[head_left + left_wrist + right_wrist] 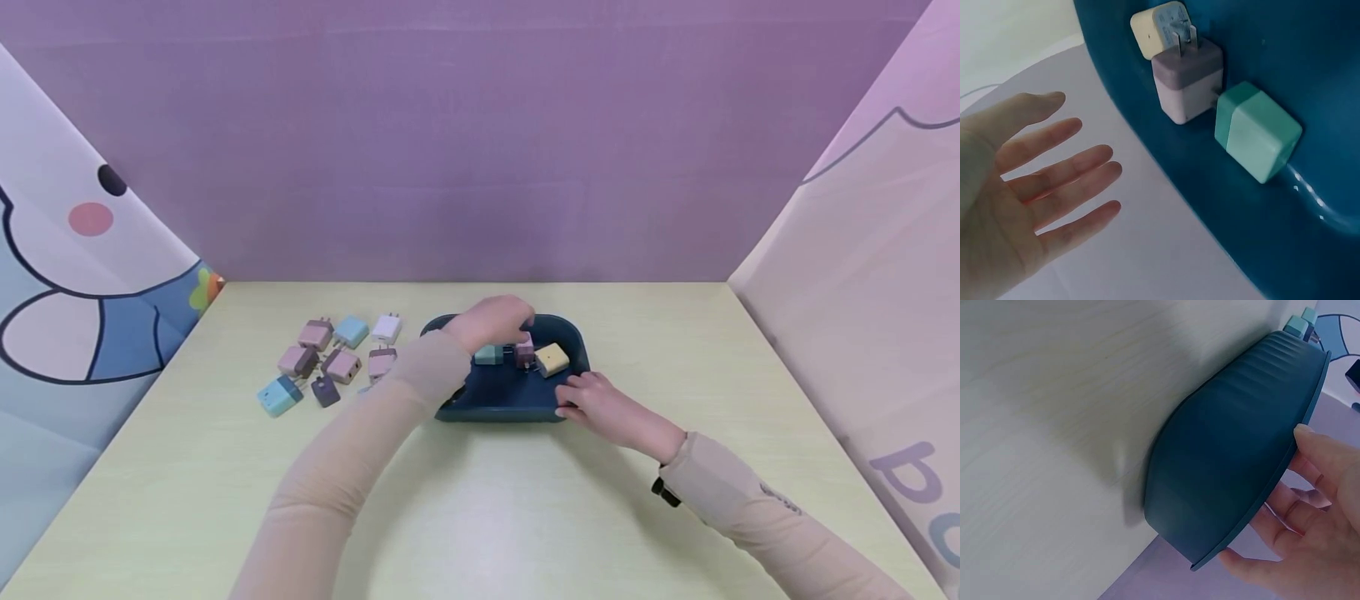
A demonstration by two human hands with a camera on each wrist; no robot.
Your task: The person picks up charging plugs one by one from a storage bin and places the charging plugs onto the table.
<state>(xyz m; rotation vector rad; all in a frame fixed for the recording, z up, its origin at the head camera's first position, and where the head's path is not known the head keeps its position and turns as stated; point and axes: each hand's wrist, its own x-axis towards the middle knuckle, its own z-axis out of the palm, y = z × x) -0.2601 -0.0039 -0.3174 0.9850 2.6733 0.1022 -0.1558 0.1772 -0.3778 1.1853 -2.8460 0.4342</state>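
Note:
A dark blue plastic tub (498, 414) sits on the table. Inside it lie a mint green charger plug (1260, 134), a pink and mauve charger plug (1188, 87) with its prongs up, and a cream yellow charger plug (1146, 32). Over the tub's back left part reaches my left hand (491, 321); the left wrist view shows its fingers spread and nothing in them. My right hand (603, 408) grips the tub's rim at the front right corner, thumb (1307, 431) on the outside and fingers over the edge. The left forearm hides part of the tub's left side.
Several charger plugs lie left of the tub, among them a light blue one (351, 331), a white one (387, 328), a dark purple one (326, 391) and a blue one (279, 396). A purple cloth (480, 150) stands behind the table, with printed cloths at both sides.

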